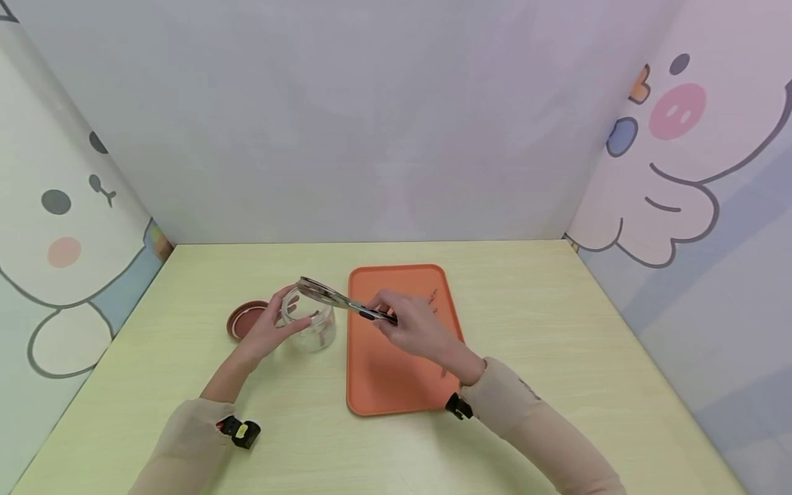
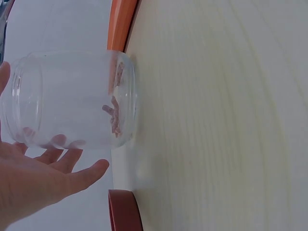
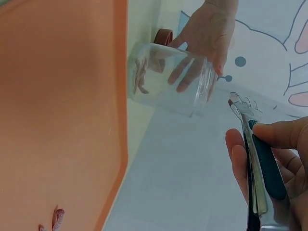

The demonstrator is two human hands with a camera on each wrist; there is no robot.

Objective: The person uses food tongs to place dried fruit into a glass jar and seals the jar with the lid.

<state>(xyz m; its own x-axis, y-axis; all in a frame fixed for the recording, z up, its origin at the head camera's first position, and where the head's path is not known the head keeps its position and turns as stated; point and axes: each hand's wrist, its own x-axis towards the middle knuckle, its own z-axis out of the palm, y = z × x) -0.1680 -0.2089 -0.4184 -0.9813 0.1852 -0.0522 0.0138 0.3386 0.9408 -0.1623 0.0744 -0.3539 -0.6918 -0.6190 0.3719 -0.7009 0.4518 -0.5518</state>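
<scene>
My left hand (image 1: pixel 267 335) holds a clear glass jar (image 2: pixel 72 96) near its mouth, thumb on one side and fingers on the other. The jar stands upright on the table, and a few reddish-brown dried strips (image 2: pixel 114 115) lie on its bottom. My right hand (image 1: pixel 411 324) grips metal tongs (image 1: pixel 337 298) with dark handle pads. The tongs' head is above the jar's mouth, and a small reddish bit (image 3: pixel 230 102) shows at its tip. Left of the jar, partly behind my left hand, lies a brown-red lid (image 1: pixel 243 320).
An orange tray (image 1: pixel 377 378) lies right of the jar, beneath my right hand. Several reddish-brown strips (image 3: pixel 58 219) are on it, partly hidden by my right hand and forearm. A plain wall (image 1: pixel 371 137) rises behind the table.
</scene>
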